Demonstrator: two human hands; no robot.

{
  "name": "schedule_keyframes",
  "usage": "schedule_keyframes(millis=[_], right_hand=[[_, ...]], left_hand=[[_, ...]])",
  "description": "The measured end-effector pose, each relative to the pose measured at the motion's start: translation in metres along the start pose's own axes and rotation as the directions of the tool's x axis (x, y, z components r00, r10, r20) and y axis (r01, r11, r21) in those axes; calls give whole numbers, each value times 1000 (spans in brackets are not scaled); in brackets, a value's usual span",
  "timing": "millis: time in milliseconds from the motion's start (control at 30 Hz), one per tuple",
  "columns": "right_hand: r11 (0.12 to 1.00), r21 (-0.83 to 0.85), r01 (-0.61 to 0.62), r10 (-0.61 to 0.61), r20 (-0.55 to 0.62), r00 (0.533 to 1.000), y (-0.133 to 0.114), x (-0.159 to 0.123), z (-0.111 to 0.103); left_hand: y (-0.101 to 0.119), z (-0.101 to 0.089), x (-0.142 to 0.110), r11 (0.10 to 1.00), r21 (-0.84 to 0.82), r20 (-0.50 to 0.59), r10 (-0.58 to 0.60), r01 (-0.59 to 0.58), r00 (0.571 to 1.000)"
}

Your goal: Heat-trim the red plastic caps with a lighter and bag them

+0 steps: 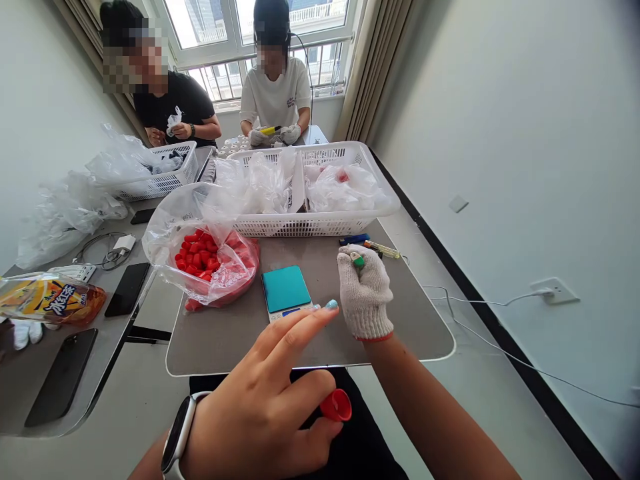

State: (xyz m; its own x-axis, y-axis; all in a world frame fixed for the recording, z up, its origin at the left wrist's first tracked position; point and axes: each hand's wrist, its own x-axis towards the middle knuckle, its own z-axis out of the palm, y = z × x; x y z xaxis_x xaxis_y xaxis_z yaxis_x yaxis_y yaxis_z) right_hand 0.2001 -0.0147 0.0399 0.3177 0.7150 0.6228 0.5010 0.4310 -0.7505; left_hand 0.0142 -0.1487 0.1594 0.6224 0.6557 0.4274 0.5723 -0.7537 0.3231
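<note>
Bare left hand (pixel 255 427) curls its lower fingers to clamp a round red plastic cap (pixel 336 405) at six o'clock, while the white knit-gloved right hand (pixel 365 293) pinches a small green-tipped piece (pixel 357 260), a clear plastic bag of red caps (pixel 200 257) kept handy at eleven o'clock.

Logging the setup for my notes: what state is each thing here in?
left hand: bare, holding a red plastic cap against the palm
right hand: in a white knit glove, gripping a small green item
pocket scale: lying flat, teal top up
clear plastic bag: open, red caps inside
white plastic basket: holding plastic bags
smartphone: lying flat, nothing lit
wall socket: white cable plugged in
</note>
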Motion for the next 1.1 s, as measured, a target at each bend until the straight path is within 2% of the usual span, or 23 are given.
schedule_keyframes(millis=[133, 200, 267, 333, 433, 500, 567, 833, 967, 1100], right_hand=[[992, 109, -69, 74, -36, 997, -20, 4, -8], [973, 193, -127, 140, -51, 989, -37, 4, -13], [945, 273, -183, 204, -49, 978, -57, 2, -17], [932, 313, -185, 216, -68, 974, -77, -3, -18], [947, 305, -99, 100, 12, 995, -93, -11, -16], [960, 278, -25, 9, 59, 998, -92, -16, -13], [963, 270, 5, -23, 63, 998, -85, -18, -10], [960, 258, -106, 102, 29, 994, -60, -21, -2], [967, 239, -90, 88, 17, 996, -67, -30, -5], [952, 300, -58, 28, 102, 994, -77, -38, -7]], left_hand=[[1, -3, -1, 1000, 23, -5, 2, -2, 1000], [0, 1, 0, 998, 56, -5, -4, 4, 1000], [-3, 12, 0, 993, 120, 22, -14, 11, 1000], [-6, 28, 0, 981, 193, 89, -16, -2, 996], [-9, 51, -1, 964, 243, 221, 51, -105, 974], [-9, 61, -2, 958, 257, 270, 57, -129, 961], [-8, 65, -4, 957, 261, 289, 49, -128, 956], [-2, 68, -17, 951, 281, 269, 51, -129, 962], [-6, 74, -14, 944, 309, 283, 27, -118, 959], [-13, 76, -8, 948, 288, 319, 37, -135, 947]])
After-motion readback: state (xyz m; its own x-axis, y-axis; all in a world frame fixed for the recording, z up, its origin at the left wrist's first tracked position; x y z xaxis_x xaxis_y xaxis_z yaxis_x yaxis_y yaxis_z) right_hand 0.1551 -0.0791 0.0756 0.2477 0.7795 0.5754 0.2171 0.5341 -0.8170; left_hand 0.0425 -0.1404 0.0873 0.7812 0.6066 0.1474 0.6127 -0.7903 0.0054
